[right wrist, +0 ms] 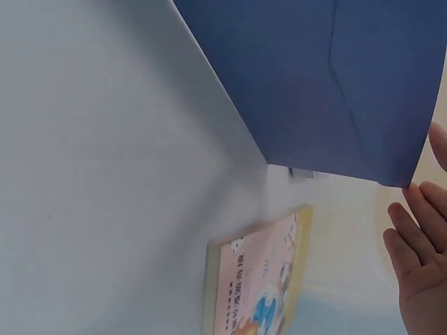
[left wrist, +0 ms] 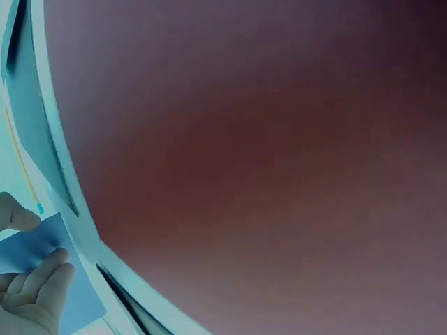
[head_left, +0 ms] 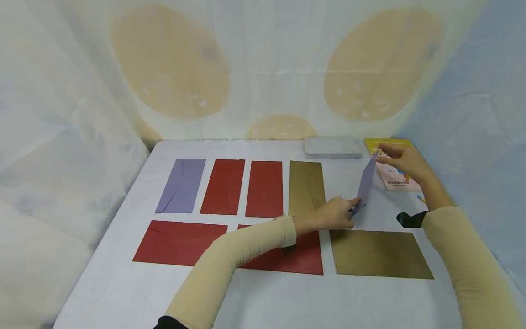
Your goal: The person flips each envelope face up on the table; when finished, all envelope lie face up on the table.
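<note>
A purple envelope (head_left: 365, 183) is held up on edge over the right part of the table, tilted. My left hand (head_left: 336, 213) grips its near end, reaching across the row of envelopes. At its far upper corner, the fingertips of my right hand (head_left: 404, 161) pinch the paper. The flap crease of the envelope (right wrist: 314, 84) shows in the right wrist view, where its lower edge runs close over the tabletop. A blurred red-brown surface fills most of the left wrist view, with my left hand (left wrist: 35, 293) against the envelope at lower left.
Behind lie another purple envelope (head_left: 180, 186), two upright red envelopes (head_left: 222, 187) and a gold envelope (head_left: 306, 185). Nearer are two sideways red envelopes (head_left: 176, 242) and a gold one (head_left: 380, 253). A white case (head_left: 333, 148) and a pink-yellow booklet (head_left: 396, 180) sit at the back right.
</note>
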